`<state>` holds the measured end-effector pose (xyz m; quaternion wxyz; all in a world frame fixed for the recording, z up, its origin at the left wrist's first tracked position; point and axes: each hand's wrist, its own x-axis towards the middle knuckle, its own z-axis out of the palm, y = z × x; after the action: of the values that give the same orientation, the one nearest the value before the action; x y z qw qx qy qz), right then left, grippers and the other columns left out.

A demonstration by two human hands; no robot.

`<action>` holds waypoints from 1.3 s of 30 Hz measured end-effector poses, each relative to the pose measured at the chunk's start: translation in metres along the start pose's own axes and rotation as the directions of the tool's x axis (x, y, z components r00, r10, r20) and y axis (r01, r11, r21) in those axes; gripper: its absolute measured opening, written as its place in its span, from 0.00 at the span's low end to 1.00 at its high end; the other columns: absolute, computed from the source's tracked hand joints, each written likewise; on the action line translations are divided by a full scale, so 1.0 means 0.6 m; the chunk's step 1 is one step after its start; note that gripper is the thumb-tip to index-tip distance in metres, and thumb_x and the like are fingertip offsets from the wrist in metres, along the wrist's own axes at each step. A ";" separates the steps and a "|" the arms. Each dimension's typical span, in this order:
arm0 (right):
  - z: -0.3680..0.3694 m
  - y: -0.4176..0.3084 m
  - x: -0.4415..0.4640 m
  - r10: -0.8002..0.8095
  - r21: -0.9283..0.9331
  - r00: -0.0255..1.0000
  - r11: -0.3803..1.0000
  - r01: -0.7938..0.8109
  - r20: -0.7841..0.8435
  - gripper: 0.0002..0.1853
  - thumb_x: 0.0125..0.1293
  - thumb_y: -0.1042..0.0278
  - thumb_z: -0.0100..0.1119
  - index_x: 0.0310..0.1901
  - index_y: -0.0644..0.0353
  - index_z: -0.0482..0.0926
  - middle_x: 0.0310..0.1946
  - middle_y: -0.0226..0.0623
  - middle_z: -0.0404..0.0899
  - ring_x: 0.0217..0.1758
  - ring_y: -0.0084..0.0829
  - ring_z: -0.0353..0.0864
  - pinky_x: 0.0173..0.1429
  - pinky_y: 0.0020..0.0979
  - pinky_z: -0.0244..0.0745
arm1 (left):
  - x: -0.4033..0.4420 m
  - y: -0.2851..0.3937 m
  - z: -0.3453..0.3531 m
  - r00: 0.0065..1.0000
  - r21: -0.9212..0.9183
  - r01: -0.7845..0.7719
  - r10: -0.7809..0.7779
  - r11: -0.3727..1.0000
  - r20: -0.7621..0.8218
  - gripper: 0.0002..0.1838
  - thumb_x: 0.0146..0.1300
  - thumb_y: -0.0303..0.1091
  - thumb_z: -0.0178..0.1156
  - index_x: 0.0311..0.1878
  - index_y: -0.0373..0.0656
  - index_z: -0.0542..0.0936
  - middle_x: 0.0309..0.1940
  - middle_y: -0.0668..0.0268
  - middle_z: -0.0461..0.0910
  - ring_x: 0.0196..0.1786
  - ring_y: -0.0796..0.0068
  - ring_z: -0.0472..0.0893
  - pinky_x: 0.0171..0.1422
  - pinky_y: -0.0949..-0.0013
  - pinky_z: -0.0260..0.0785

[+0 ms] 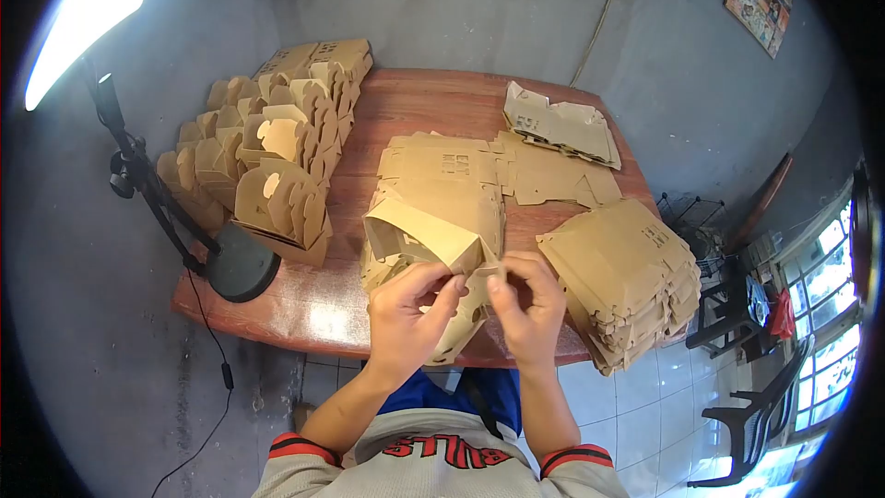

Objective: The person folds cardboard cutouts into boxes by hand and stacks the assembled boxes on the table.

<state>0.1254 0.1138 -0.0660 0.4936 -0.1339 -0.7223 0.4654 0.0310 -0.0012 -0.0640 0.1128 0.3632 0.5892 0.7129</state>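
Note:
A partly folded cardboard box (429,229) is held at the near edge of the wooden table, its open side facing left. My left hand (412,314) pinches the box's near corner between thumb and fingers. Just to the right, my right hand (525,307) grips a flap of the same box, thumb and fingertips pressed together. The two thumbs are close to each other. Beneath and behind the box lies a stack of flat cardboard sheets (442,166) with cut-out lettering. My hands hide part of the box's near side.
Folded boxes (281,198) are piled at the left beside a black lamp base (241,263). Another flat stack (622,267) sits at the right of the table (415,92). More sheets (564,126) lie at the back right. A black chair (756,420) stands on the floor.

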 end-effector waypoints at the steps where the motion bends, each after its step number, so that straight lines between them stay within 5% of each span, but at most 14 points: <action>1: 0.009 -0.006 0.000 -0.044 -0.041 0.999 0.998 0.044 0.000 0.09 0.55 0.77 0.67 0.38 0.66 0.81 0.36 0.39 0.80 0.34 0.31 0.80 0.41 0.28 0.75 | 0.001 -0.001 0.002 0.999 0.044 -0.039 0.039 0.998 -0.002 0.06 0.64 0.20 0.61 0.42 0.29 0.81 0.34 0.60 0.83 0.32 0.78 0.83 0.38 0.76 0.77; 3: 0.020 -0.008 -0.005 -0.102 -0.105 0.994 0.989 0.099 -0.028 0.09 0.55 0.77 0.67 0.38 0.66 0.80 0.36 0.39 0.80 0.34 0.31 0.80 0.40 0.28 0.75 | 0.002 -0.002 0.007 0.993 0.128 -0.119 0.120 0.985 0.003 0.06 0.64 0.21 0.60 0.43 0.29 0.81 0.34 0.60 0.83 0.33 0.79 0.83 0.38 0.76 0.77; 9: 0.021 -0.007 -0.009 -0.112 -0.104 0.993 0.989 0.107 -0.045 0.09 0.55 0.76 0.67 0.38 0.66 0.79 0.37 0.39 0.79 0.34 0.31 0.80 0.41 0.28 0.75 | -0.001 -0.013 0.004 0.990 -0.282 0.124 -0.100 0.951 0.096 0.08 0.65 0.24 0.63 0.45 0.29 0.81 0.36 0.63 0.83 0.38 0.79 0.82 0.40 0.76 0.76; 14: 0.008 -0.004 -0.003 -0.003 -0.004 0.998 1.000 0.003 0.062 0.09 0.57 0.77 0.66 0.38 0.67 0.79 0.37 0.38 0.79 0.34 0.28 0.80 0.40 0.27 0.75 | 0.012 -0.026 -0.012 0.949 -0.364 0.238 -0.135 0.901 0.286 0.12 0.64 0.27 0.65 0.48 0.32 0.80 0.38 0.63 0.84 0.36 0.81 0.80 0.38 0.77 0.73; 17: 0.009 -0.007 -0.009 0.155 0.142 0.982 0.975 -0.169 0.104 0.07 0.58 0.77 0.65 0.38 0.67 0.79 0.38 0.38 0.80 0.35 0.26 0.80 0.40 0.26 0.75 | 0.015 -0.035 -0.018 0.942 -0.341 0.225 -0.114 0.913 0.316 0.12 0.64 0.27 0.65 0.48 0.32 0.80 0.38 0.63 0.84 0.37 0.81 0.81 0.39 0.78 0.73; 20: 0.005 -0.004 -0.008 0.027 -0.014 0.996 1.000 -0.025 0.082 0.08 0.59 0.78 0.64 0.40 0.67 0.80 0.40 0.39 0.80 0.36 0.27 0.81 0.42 0.26 0.76 | 0.014 -0.030 -0.013 0.968 -0.271 0.137 -0.070 0.953 0.242 0.12 0.64 0.27 0.65 0.48 0.33 0.79 0.38 0.63 0.84 0.38 0.80 0.81 0.41 0.77 0.74; 23: 0.003 -0.002 -0.008 0.073 0.118 0.990 0.989 -0.087 0.120 0.09 0.59 0.77 0.64 0.41 0.67 0.81 0.42 0.40 0.81 0.39 0.29 0.82 0.44 0.26 0.76 | 0.013 -0.039 -0.018 0.972 -0.304 0.148 -0.082 0.941 0.220 0.13 0.64 0.27 0.65 0.49 0.33 0.78 0.39 0.64 0.83 0.40 0.80 0.82 0.44 0.76 0.75; 29: -0.003 0.001 -0.009 0.017 0.039 0.982 0.999 -0.025 0.187 0.08 0.57 0.75 0.67 0.38 0.69 0.83 0.42 0.41 0.82 0.42 0.31 0.83 0.46 0.27 0.77 | 0.017 -0.042 -0.015 0.988 -0.258 0.064 -0.026 0.964 0.149 0.13 0.62 0.27 0.66 0.48 0.32 0.78 0.37 0.64 0.84 0.40 0.79 0.83 0.45 0.75 0.75; 32: 0.002 -0.008 -0.012 -0.024 -0.073 0.984 0.997 0.038 0.177 0.10 0.55 0.73 0.70 0.37 0.69 0.83 0.42 0.42 0.82 0.41 0.33 0.84 0.45 0.28 0.78 | 0.017 -0.045 -0.014 0.991 -0.130 -0.002 0.019 0.992 0.133 0.12 0.61 0.24 0.66 0.48 0.33 0.79 0.38 0.63 0.84 0.40 0.79 0.83 0.45 0.75 0.75; 35: 0.015 -0.011 -0.015 -0.105 -0.206 0.991 0.971 0.121 0.087 0.10 0.54 0.73 0.72 0.36 0.68 0.82 0.42 0.43 0.83 0.40 0.35 0.85 0.44 0.30 0.79 | 0.013 -0.060 -0.011 0.969 0.146 -0.229 0.212 0.962 0.124 0.15 0.60 0.23 0.65 0.51 0.33 0.79 0.38 0.61 0.84 0.38 0.75 0.84 0.44 0.73 0.76; 39: 0.022 0.002 -0.012 -0.178 -0.371 0.984 0.914 0.161 -0.013 0.09 0.54 0.77 0.69 0.36 0.67 0.81 0.43 0.43 0.83 0.39 0.38 0.86 0.42 0.31 0.80 | -0.005 -0.051 0.003 0.986 0.227 -0.146 0.122 0.963 0.117 0.17 0.60 0.23 0.65 0.53 0.34 0.79 0.35 0.59 0.85 0.34 0.70 0.84 0.42 0.70 0.77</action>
<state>0.1175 0.1025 -0.0721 0.5148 -0.1719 -0.7941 0.2737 0.0260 0.0068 -0.0932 0.0505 0.4491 0.6366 0.6248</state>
